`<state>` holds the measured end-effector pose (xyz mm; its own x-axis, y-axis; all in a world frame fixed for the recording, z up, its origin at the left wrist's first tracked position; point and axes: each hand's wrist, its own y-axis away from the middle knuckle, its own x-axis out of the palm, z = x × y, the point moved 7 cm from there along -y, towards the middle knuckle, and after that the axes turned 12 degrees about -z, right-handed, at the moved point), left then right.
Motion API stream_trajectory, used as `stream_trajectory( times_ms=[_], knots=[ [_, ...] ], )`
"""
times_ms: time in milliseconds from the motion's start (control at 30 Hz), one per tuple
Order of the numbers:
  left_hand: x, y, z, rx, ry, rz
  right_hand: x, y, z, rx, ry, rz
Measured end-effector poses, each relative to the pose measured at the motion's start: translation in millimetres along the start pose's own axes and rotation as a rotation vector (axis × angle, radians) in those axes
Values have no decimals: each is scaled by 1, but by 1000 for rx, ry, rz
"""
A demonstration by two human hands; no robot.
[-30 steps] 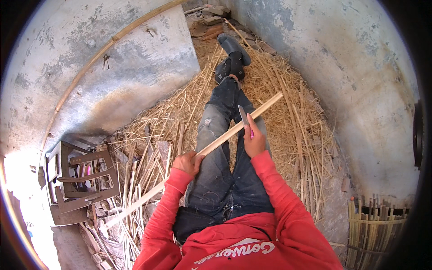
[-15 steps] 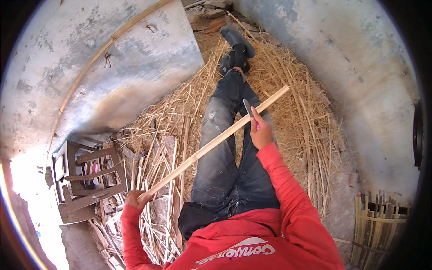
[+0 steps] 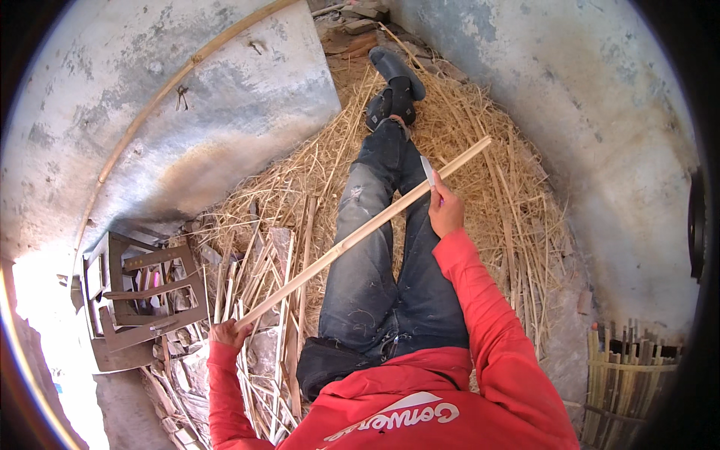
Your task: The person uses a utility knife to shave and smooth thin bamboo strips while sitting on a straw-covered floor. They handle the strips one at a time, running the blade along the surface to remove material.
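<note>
A long pale bamboo strip (image 3: 339,248) lies slantwise above my outstretched legs, its far end up to the right. My left hand (image 3: 231,334) is closed round the strip's near end. In my right hand (image 3: 447,211) is a knife, with the fingers wrapped round its handle. The knife's blade (image 3: 427,170) lies against the strip, short of its far end. Most of the handle is hidden in my fingers.
Straw-like shavings (image 3: 450,131) cover the ground around my legs. A brown wooden frame (image 3: 154,296) stands at the left beside loose split strips (image 3: 259,360). An upright bundle of sticks (image 3: 630,379) is at the lower right. Pale walls (image 3: 570,97) rise on both sides.
My right hand has shifted slightly right with the knife, and the blade's angle has turned. The strip has moved a little up and to the right at its far end.
</note>
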<state>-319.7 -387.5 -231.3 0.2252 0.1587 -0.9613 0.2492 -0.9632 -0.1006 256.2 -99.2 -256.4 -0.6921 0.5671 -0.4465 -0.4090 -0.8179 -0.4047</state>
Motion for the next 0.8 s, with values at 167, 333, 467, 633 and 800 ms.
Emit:
stream_trajectory(
  times_ms=[167,333,467,633,800],
  knots=[
    [1,-14,-22,52,0,-33,12,31,18,-81,-133,158],
    [8,-26,-58,71,18,-60,36,75,57,-208,-215,326],
    [30,-38,-90,43,-31,-17,38,86,73,-127,-227,317],
    [48,-44,-134,25,14,-9,27,66,49,-74,-184,246],
    [43,-55,-169,19,56,36,18,56,29,34,-184,188]
  ],
)
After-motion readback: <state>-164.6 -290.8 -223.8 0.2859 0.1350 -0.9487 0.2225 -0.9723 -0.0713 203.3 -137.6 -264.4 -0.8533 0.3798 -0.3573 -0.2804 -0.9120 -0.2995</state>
